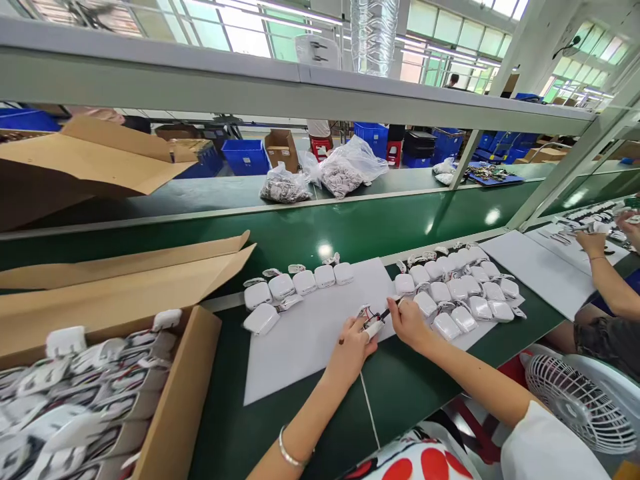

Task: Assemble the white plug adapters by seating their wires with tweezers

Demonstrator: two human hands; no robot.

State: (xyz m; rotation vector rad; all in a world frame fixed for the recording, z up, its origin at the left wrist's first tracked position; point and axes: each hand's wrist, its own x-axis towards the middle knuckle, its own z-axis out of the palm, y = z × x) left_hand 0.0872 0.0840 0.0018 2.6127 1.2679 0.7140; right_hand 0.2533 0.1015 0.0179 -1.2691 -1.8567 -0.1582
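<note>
My left hand (351,348) is closed on a small white plastic device (374,328) with thin red and black wires at its open side. My right hand (411,324) pinches a thin black tool (385,314), its tip at the wires; the tool's exact kind is too small to tell. Both hands are over a white sheet (300,353) on the green bench. Behind my left hand runs a row of rounded white devices (305,282), with small wired pieces beside them. A larger group of similar devices (457,289) sits just beyond my right hand.
At the left stands an open cardboard box (183,380) packed with white wired parts. Bags of small parts (343,175) lie on the conveyor ledge beneath a long shelf (300,93). At right are a white fan (580,403) and a co-worker's arm (613,280).
</note>
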